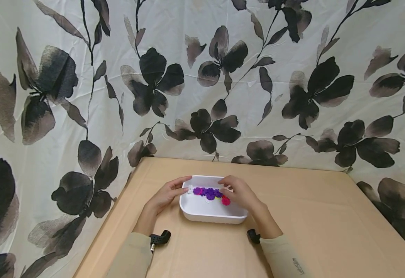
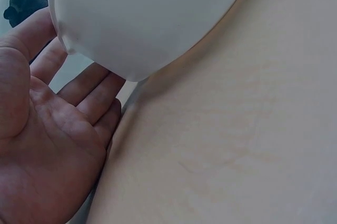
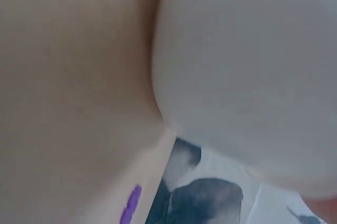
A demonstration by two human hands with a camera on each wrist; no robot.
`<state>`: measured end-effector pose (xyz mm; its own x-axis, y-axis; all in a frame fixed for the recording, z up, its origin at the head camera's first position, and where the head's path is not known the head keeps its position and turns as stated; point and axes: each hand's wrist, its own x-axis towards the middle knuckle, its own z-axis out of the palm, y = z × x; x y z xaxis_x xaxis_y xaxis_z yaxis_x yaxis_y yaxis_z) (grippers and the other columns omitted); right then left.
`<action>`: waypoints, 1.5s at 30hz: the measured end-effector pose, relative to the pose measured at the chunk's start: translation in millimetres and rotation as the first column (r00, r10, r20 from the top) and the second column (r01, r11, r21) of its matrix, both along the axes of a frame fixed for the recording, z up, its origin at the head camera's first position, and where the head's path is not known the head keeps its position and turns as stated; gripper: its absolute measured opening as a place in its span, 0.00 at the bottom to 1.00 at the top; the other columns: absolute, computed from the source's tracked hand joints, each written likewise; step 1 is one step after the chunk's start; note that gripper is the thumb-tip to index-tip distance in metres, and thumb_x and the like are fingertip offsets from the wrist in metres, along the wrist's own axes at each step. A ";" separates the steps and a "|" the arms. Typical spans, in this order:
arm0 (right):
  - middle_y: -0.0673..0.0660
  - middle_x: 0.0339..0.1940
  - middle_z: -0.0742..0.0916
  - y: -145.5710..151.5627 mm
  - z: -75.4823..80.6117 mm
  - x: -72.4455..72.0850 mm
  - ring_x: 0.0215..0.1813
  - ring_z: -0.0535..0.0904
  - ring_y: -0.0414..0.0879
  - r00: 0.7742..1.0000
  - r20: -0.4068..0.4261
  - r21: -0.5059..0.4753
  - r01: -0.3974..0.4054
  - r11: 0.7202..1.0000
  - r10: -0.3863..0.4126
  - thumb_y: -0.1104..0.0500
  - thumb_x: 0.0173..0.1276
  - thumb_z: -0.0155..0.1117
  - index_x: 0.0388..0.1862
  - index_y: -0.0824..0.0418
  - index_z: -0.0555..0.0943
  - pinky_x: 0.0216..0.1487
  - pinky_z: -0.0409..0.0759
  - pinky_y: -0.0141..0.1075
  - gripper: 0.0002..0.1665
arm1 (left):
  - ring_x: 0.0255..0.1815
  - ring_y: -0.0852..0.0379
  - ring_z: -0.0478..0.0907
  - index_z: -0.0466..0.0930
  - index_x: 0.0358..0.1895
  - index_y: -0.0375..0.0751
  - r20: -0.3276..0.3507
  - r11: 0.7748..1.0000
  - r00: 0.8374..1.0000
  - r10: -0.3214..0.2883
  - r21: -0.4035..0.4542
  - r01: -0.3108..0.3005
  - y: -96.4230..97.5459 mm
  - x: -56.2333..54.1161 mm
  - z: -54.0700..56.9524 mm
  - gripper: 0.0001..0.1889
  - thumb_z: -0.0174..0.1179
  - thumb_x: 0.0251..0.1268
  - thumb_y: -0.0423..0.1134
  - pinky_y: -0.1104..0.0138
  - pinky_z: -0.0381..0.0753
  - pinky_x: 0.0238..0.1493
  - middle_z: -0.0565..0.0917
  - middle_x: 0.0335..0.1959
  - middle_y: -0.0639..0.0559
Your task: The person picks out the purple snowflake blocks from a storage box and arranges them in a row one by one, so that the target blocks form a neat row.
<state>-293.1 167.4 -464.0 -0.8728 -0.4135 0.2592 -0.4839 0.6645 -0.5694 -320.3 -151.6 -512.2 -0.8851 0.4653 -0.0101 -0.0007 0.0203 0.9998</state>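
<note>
A white tray with rounded corners sits low at the front middle of the table. Inside it lie a row of small purple flower-shaped pieces, a red-pink piece and some pale ones. My left hand grips the tray's left end, thumb at the rim; in the left wrist view its fingers reach against the outer wall. Over the tray's right part is my right hand, fingers bent, thumb and forefinger tips apart beside the pieces. In the right wrist view the tray wall hides nearly all of that hand.
A tan-covered table spreads around the tray, widest to the right. Behind it and along the left hangs a white cloth with dark flowers. A thin purple object shows at the bottom of the right wrist view.
</note>
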 end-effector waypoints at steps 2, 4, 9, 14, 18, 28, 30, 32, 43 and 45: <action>0.59 0.53 0.90 -4.9 -2.6 -2.3 0.53 0.87 0.55 1.000 -0.001 0.059 -0.022 0.998 0.022 0.63 0.69 0.72 0.55 0.64 0.87 0.55 0.87 0.50 0.16 | 0.80 0.44 0.65 0.71 0.77 0.47 0.006 1.000 1.000 0.000 0.003 0.000 0.5 -1.1 -0.9 0.30 0.64 0.74 0.40 0.48 0.57 0.82 0.68 0.80 0.46; 0.61 0.53 0.90 -8.7 -5.4 -4.8 0.54 0.87 0.56 0.999 -0.005 0.117 -0.038 0.992 0.038 0.63 0.69 0.72 0.56 0.65 0.87 0.58 0.85 0.52 0.17 | 0.80 0.44 0.65 0.71 0.77 0.46 0.005 1.000 1.000 -0.004 0.006 0.004 0.6 -1.9 -1.6 0.30 0.65 0.74 0.40 0.47 0.56 0.83 0.68 0.80 0.46; 0.62 0.55 0.90 -14.6 -12.6 -8.5 0.59 0.86 0.57 0.994 -0.014 0.204 -0.100 0.974 0.105 0.65 0.70 0.71 0.59 0.66 0.85 0.66 0.81 0.53 0.19 | 0.81 0.43 0.63 0.71 0.77 0.45 0.011 1.000 1.000 -0.001 0.012 0.001 0.7 -2.4 -2.5 0.30 0.65 0.74 0.40 0.47 0.54 0.83 0.68 0.80 0.45; 0.60 0.53 0.90 -15.7 -17.3 -6.1 0.59 0.85 0.55 0.985 -0.001 0.244 -0.170 0.955 0.175 0.67 0.72 0.68 0.57 0.65 0.86 0.66 0.81 0.51 0.16 | 0.81 0.43 0.63 0.71 0.77 0.45 0.010 1.000 1.000 0.004 0.015 -0.004 1.0 -1.2 -1.1 0.30 0.65 0.74 0.40 0.47 0.53 0.84 0.67 0.80 0.45; 0.59 0.48 0.91 -15.9 -18.6 -4.2 0.54 0.87 0.53 0.983 -0.042 0.264 -0.162 0.951 0.179 0.70 0.71 0.67 0.51 0.65 0.89 0.61 0.84 0.48 0.12 | 0.81 0.43 0.62 0.70 0.77 0.45 0.007 1.000 1.000 0.006 0.012 -0.006 0.8 0.0 0.3 0.30 0.64 0.74 0.39 0.46 0.53 0.83 0.67 0.81 0.44; 0.56 0.44 0.92 -17.5 -18.7 -2.0 0.50 0.87 0.49 0.996 -0.034 0.260 -0.076 0.963 0.088 0.69 0.69 0.71 0.47 0.62 0.91 0.58 0.86 0.45 0.10 | 0.81 0.43 0.62 0.72 0.76 0.46 0.009 1.000 1.000 0.006 0.003 -0.006 -0.7 -0.6 -0.9 0.30 0.66 0.73 0.40 0.46 0.52 0.84 0.67 0.80 0.46; 0.56 0.44 0.92 -17.5 -18.4 -1.7 0.49 0.87 0.50 0.996 -0.037 0.259 -0.074 0.963 0.086 0.70 0.68 0.71 0.46 0.62 0.91 0.57 0.86 0.45 0.10 | 0.81 0.43 0.62 0.71 0.76 0.46 0.009 1.000 1.000 0.004 0.002 -0.004 -1.0 -1.0 -1.2 0.30 0.66 0.73 0.40 0.46 0.52 0.84 0.67 0.81 0.46; 0.57 0.43 0.92 -17.3 -18.2 -1.5 0.49 0.87 0.50 0.995 -0.042 0.254 -0.076 0.964 0.089 0.70 0.68 0.71 0.46 0.63 0.91 0.57 0.87 0.46 0.10 | 0.82 0.43 0.62 0.71 0.76 0.46 0.009 1.000 1.000 0.002 0.002 -0.002 -1.0 -1.1 -1.1 0.30 0.65 0.73 0.40 0.46 0.52 0.84 0.67 0.81 0.46; 0.55 0.41 0.90 -17.0 -19.3 -4.7 0.46 0.86 0.47 0.996 -0.017 0.190 -0.080 0.979 0.085 0.73 0.62 0.75 0.41 0.62 0.91 0.54 0.87 0.44 0.10 | 0.81 0.43 0.63 0.70 0.77 0.45 0.004 1.000 1.000 0.001 0.011 -0.001 0.1 0.0 -2.2 0.30 0.64 0.74 0.39 0.46 0.54 0.83 0.67 0.81 0.45; 0.54 0.40 0.90 -17.1 -18.6 -5.0 0.44 0.84 0.45 0.997 0.010 0.164 -0.081 0.983 0.081 0.72 0.62 0.75 0.40 0.62 0.91 0.51 0.87 0.42 0.10 | 0.80 0.43 0.64 0.69 0.77 0.45 -0.001 1.000 1.000 -0.002 0.009 0.002 0.1 -0.1 -2.9 0.31 0.64 0.74 0.39 0.47 0.56 0.82 0.67 0.80 0.44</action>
